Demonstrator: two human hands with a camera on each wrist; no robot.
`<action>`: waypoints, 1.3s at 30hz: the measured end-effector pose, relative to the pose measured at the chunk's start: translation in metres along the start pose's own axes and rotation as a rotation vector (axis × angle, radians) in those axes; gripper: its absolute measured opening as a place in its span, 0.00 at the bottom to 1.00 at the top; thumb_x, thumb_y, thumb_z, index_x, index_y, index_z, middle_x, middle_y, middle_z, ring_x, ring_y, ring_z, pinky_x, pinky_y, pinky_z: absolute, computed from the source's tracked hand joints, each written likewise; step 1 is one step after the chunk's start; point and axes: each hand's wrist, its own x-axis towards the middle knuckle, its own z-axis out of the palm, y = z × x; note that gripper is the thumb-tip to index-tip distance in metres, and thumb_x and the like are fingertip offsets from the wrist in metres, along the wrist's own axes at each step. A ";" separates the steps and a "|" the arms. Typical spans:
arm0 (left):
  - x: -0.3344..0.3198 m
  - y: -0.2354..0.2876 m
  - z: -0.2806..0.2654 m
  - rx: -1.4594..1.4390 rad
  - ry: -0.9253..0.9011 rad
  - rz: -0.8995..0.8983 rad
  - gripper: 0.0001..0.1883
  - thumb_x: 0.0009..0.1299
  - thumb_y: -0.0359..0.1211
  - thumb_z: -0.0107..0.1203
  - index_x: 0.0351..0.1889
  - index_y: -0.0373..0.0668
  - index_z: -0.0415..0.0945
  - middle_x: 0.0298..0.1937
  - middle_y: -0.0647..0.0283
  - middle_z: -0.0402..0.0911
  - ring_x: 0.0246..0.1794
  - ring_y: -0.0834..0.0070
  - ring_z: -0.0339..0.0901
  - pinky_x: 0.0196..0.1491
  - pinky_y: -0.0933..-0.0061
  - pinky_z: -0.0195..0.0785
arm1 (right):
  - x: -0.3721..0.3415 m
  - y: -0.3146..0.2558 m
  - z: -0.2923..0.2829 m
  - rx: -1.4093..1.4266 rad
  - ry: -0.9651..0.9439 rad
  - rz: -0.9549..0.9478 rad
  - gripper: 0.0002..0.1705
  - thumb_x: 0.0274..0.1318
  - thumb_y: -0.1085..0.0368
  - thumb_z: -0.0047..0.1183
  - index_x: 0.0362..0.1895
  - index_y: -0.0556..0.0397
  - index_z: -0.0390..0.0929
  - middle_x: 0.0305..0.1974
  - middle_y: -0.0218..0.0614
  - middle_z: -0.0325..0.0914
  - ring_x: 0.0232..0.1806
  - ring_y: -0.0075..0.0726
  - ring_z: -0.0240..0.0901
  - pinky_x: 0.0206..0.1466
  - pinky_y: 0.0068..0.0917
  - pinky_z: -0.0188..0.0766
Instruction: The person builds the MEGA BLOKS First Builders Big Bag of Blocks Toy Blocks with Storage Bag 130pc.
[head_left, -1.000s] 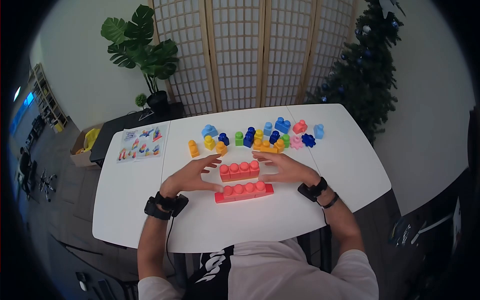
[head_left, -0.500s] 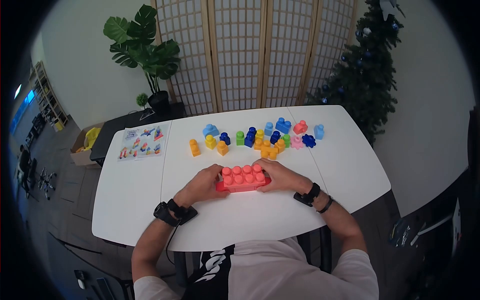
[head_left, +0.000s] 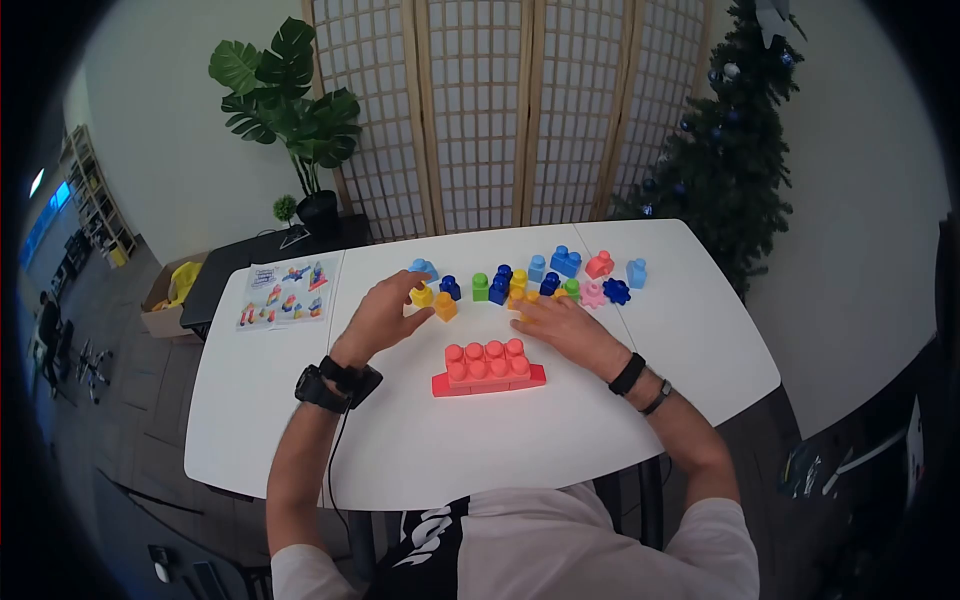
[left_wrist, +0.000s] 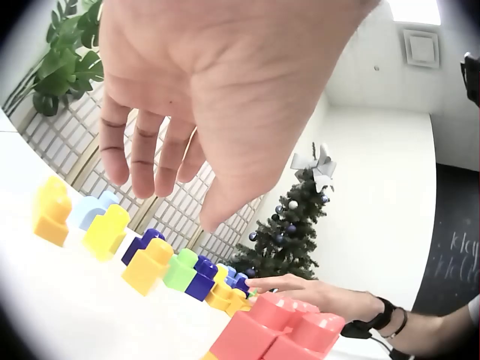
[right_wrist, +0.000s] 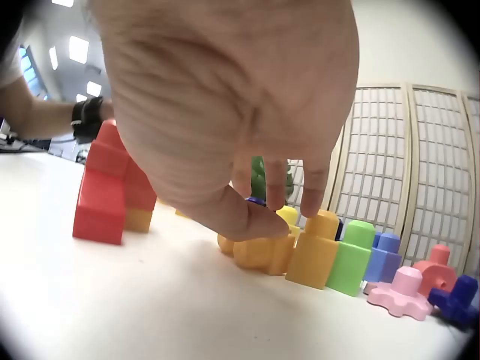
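A red block assembly (head_left: 487,368) sits in front of the person, two rows of studs on top and a sloped piece at each end. My left hand (head_left: 380,318) hovers with spread fingers close to a yellow block (head_left: 421,297), an orange block (head_left: 445,306) and a light blue block (head_left: 422,269). In the left wrist view its fingers (left_wrist: 145,154) hang loosely with nothing in them. My right hand (head_left: 572,330) reaches over the orange blocks (right_wrist: 259,253); its thumb overlaps them in the right wrist view, fingers extended downward beside an upright orange block (right_wrist: 313,251).
Green (head_left: 481,287), dark blue (head_left: 498,290) and light blue blocks stand in a loose row across the table (head_left: 280,400). A pink gear piece (head_left: 591,293) and a dark blue one (head_left: 616,291) lie at right. A printed picture sheet (head_left: 288,293) lies at left.
The two red rows, apart at first, were gripped and brought together by both hands. Both hands have since released the red assembly and moved forward to the loose blocks.
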 end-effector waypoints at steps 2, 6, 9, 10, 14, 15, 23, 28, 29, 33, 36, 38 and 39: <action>0.009 -0.002 0.007 0.106 0.011 0.035 0.25 0.72 0.33 0.71 0.67 0.42 0.80 0.56 0.54 0.88 0.52 0.56 0.87 0.56 0.59 0.82 | 0.003 -0.002 0.002 -0.205 0.043 -0.031 0.22 0.65 0.68 0.59 0.62 0.43 0.84 0.67 0.34 0.78 0.68 0.39 0.75 0.65 0.38 0.78; 0.020 -0.003 0.010 0.101 0.037 0.009 0.23 0.73 0.32 0.70 0.65 0.41 0.81 0.56 0.54 0.88 0.54 0.55 0.88 0.56 0.58 0.82 | -0.001 -0.001 0.001 -0.270 -0.181 0.011 0.17 0.64 0.68 0.59 0.57 0.45 0.84 0.63 0.34 0.79 0.66 0.39 0.76 0.60 0.33 0.81; 0.027 -0.006 0.012 0.080 0.060 0.049 0.22 0.72 0.31 0.70 0.63 0.40 0.83 0.55 0.55 0.88 0.46 0.59 0.87 0.52 0.59 0.81 | -0.013 0.000 -0.010 -0.186 -0.224 0.058 0.14 0.63 0.70 0.58 0.53 0.49 0.83 0.62 0.38 0.79 0.64 0.44 0.79 0.58 0.31 0.82; 0.030 -0.003 0.011 0.065 0.039 0.065 0.20 0.73 0.31 0.69 0.62 0.40 0.84 0.55 0.55 0.88 0.47 0.59 0.87 0.52 0.59 0.81 | -0.019 0.002 -0.013 -0.068 -0.116 0.091 0.16 0.60 0.71 0.61 0.53 0.51 0.84 0.63 0.39 0.79 0.63 0.46 0.80 0.57 0.33 0.83; 0.053 0.023 0.018 0.025 -0.144 0.184 0.15 0.74 0.30 0.68 0.57 0.40 0.86 0.55 0.54 0.88 0.48 0.57 0.89 0.55 0.59 0.82 | -0.026 -0.003 -0.048 0.522 -0.155 0.317 0.28 0.56 0.68 0.72 0.61 0.58 0.82 0.56 0.40 0.80 0.54 0.43 0.82 0.57 0.32 0.83; 0.059 0.030 0.026 -0.011 -0.206 0.211 0.17 0.73 0.30 0.68 0.59 0.41 0.86 0.56 0.55 0.87 0.52 0.56 0.87 0.57 0.58 0.81 | -0.029 -0.002 -0.046 0.520 -0.156 0.315 0.28 0.56 0.68 0.72 0.61 0.58 0.82 0.56 0.40 0.80 0.54 0.43 0.82 0.57 0.32 0.83; 0.098 0.053 0.101 0.186 -0.359 0.399 0.23 0.76 0.27 0.63 0.69 0.40 0.80 0.62 0.55 0.84 0.66 0.55 0.80 0.67 0.56 0.76 | -0.062 0.008 -0.037 0.744 -0.245 0.397 0.38 0.46 0.60 0.81 0.62 0.58 0.83 0.46 0.44 0.82 0.43 0.41 0.82 0.50 0.34 0.82; 0.107 0.044 0.107 0.277 -0.427 0.380 0.24 0.76 0.28 0.63 0.70 0.42 0.80 0.62 0.56 0.84 0.65 0.56 0.81 0.68 0.55 0.76 | -0.070 0.010 -0.033 0.747 -0.230 0.393 0.37 0.47 0.59 0.81 0.62 0.58 0.83 0.46 0.42 0.82 0.43 0.40 0.81 0.51 0.33 0.82; 0.106 0.043 0.104 0.289 -0.473 0.352 0.25 0.76 0.29 0.65 0.71 0.42 0.79 0.61 0.56 0.85 0.63 0.57 0.82 0.66 0.56 0.77 | -0.071 0.010 -0.032 0.751 -0.224 0.386 0.37 0.47 0.59 0.81 0.62 0.58 0.83 0.46 0.42 0.82 0.44 0.40 0.81 0.51 0.33 0.82; 0.086 0.056 0.066 0.207 -0.628 0.217 0.27 0.74 0.34 0.71 0.71 0.44 0.81 0.54 0.56 0.87 0.56 0.59 0.85 0.59 0.60 0.78 | -0.071 0.009 -0.034 0.755 -0.224 0.399 0.37 0.47 0.59 0.81 0.61 0.57 0.83 0.46 0.42 0.82 0.44 0.40 0.81 0.51 0.33 0.82; 0.068 0.035 0.057 0.232 -0.626 0.238 0.28 0.71 0.37 0.75 0.69 0.43 0.83 0.50 0.55 0.88 0.52 0.61 0.85 0.55 0.62 0.77 | -0.071 0.009 -0.035 0.738 -0.221 0.385 0.37 0.47 0.58 0.81 0.61 0.57 0.83 0.46 0.42 0.82 0.44 0.40 0.81 0.51 0.33 0.82; 0.056 0.024 0.048 0.200 -0.626 0.216 0.27 0.69 0.36 0.77 0.66 0.42 0.85 0.48 0.56 0.87 0.50 0.61 0.85 0.52 0.62 0.77 | -0.072 0.009 -0.033 0.748 -0.203 0.388 0.36 0.47 0.58 0.82 0.61 0.57 0.83 0.46 0.42 0.82 0.44 0.40 0.81 0.51 0.33 0.82; 0.050 0.017 0.043 0.200 -0.633 0.190 0.28 0.68 0.36 0.78 0.66 0.41 0.85 0.47 0.57 0.87 0.49 0.62 0.84 0.51 0.63 0.78 | -0.072 0.009 -0.034 0.750 -0.203 0.389 0.36 0.47 0.58 0.82 0.61 0.57 0.83 0.46 0.42 0.82 0.44 0.40 0.81 0.51 0.33 0.82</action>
